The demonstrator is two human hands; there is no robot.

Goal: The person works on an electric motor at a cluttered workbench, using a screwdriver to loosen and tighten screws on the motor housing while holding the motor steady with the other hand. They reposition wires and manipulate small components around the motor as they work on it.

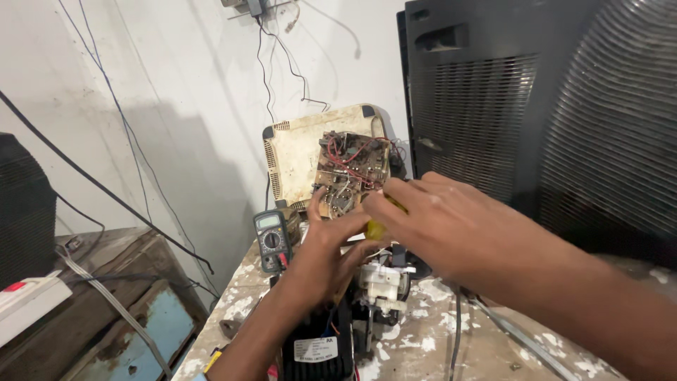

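Both hands meet over a small appliance

While the left hand (pixel 321 257) rests open-fingered on the black box-shaped unit (pixel 319 346) near the paint-spattered worktop's (pixel 430 339) front edge, the right hand (pixel 437 226) closes on a yellow tool handle (pixel 376 227) above the white plastic mechanism (pixel 382 282); a grey multimeter (pixel 272 240) stands at the left edge

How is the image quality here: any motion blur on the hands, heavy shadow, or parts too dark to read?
Head view: the right hand is softly motion-blurred, its grip on a yellow object hard to read; the left hand is sharper. A broad shadow falls on the white wall. The black vented casing is dark but legible; the multimeter stays clear.
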